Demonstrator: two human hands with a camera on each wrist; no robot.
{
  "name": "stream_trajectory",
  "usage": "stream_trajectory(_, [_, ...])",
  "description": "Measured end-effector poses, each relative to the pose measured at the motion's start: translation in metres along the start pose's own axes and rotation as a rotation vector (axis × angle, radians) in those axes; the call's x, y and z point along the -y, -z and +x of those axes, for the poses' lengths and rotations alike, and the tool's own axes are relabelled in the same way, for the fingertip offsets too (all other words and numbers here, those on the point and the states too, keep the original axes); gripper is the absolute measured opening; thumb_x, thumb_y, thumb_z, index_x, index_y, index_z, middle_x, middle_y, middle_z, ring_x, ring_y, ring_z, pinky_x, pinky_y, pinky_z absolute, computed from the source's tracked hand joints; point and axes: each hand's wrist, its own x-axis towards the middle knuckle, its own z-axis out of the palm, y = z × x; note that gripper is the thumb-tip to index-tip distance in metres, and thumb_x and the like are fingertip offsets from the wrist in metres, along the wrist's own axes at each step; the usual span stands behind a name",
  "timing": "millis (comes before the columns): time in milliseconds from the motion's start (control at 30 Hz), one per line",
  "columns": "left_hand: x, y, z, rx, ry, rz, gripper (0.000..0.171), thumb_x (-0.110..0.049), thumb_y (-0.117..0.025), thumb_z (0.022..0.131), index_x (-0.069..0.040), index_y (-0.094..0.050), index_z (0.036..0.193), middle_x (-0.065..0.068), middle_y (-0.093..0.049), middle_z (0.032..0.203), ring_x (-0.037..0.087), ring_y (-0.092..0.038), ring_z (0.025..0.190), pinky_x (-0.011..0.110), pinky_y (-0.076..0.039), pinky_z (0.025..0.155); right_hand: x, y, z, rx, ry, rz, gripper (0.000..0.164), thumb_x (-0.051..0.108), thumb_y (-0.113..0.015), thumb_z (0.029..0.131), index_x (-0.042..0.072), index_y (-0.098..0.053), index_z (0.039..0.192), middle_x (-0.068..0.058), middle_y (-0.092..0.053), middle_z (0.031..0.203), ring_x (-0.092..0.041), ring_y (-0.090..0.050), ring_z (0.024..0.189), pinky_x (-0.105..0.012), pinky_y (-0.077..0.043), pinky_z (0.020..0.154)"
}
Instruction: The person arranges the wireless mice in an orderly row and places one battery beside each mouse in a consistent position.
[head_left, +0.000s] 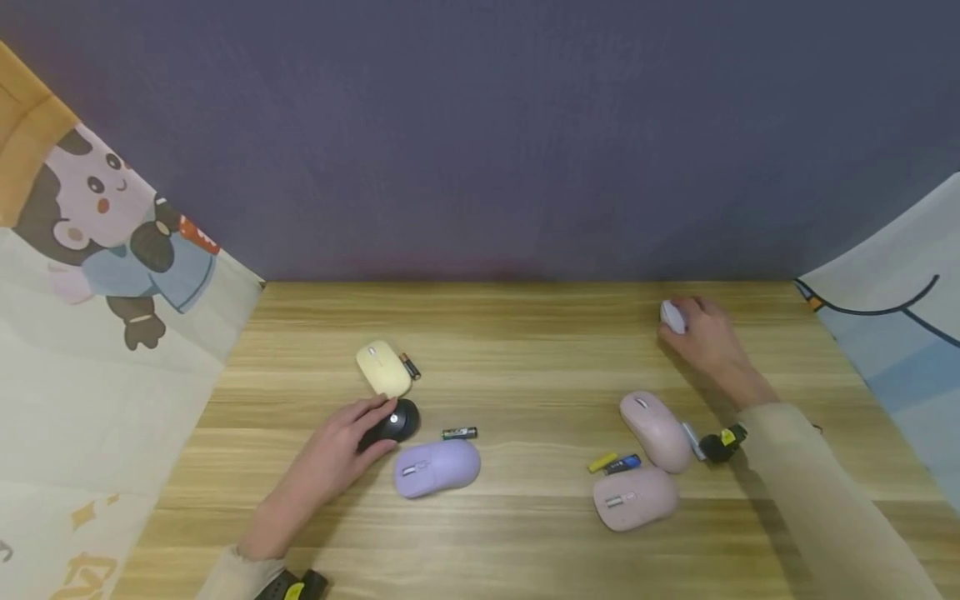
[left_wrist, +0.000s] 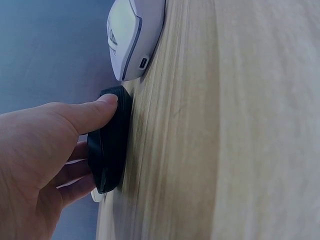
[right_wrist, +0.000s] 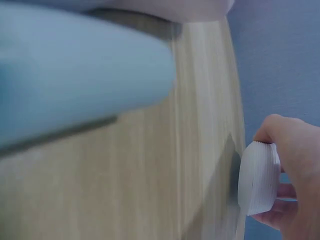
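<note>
The left hand (head_left: 337, 443) grips a rounded black mouse (head_left: 402, 422); the right hand (head_left: 707, 337) pinches a rounded, rib-sided white mouse (head_left: 672, 317), far right.

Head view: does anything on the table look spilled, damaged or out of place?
Nothing looks spilled or damaged. Slightly untidy: the yellow battery and blue battery lie loose and skewed beside the nearer pink mouse.

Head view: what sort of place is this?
Probably a makeshift indoor tabletop setup, maybe for recording; I can't tell the building. Signs: wood-grain table, plain dark backdrop along its far edge, cartoon-printed sheet at the left.
</note>
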Motion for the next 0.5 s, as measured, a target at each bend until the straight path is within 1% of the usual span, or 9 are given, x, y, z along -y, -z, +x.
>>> stream_trajectory(333, [0.001, 0.000, 0.000, -0.004, -0.010, 0.007, 0.059, -0.028, -0.082, 0.088, -0.005, -0.064, 0.139, 0.020, -0.062, 0.140, 0.042, -0.063, 0.122, 0.059, -0.053, 0.104, 0.003, -0.005, 0.012, 0.016, 0.014, 0.010, 0.053, 0.022, -0.065, 0.095, -0.010, -0.052, 0.135, -0.040, -0.052, 0.123, -0.054, -0.054, 0.104, -0.066, -0.053, 0.079])
stream_trajectory(500, [0.002, -0.002, 0.001, 0.002, -0.003, 0.012, 0.058, -0.029, -0.082, 0.088, -0.005, -0.064, 0.138, 0.020, -0.062, 0.140, 0.042, -0.063, 0.123, 0.059, -0.052, 0.105, 0.001, -0.006, 0.018, 0.043, 0.008, 0.016, 0.054, 0.022, -0.065, 0.095, -0.009, -0.052, 0.136, -0.040, -0.052, 0.127, -0.054, -0.054, 0.107, -0.067, -0.052, 0.082])
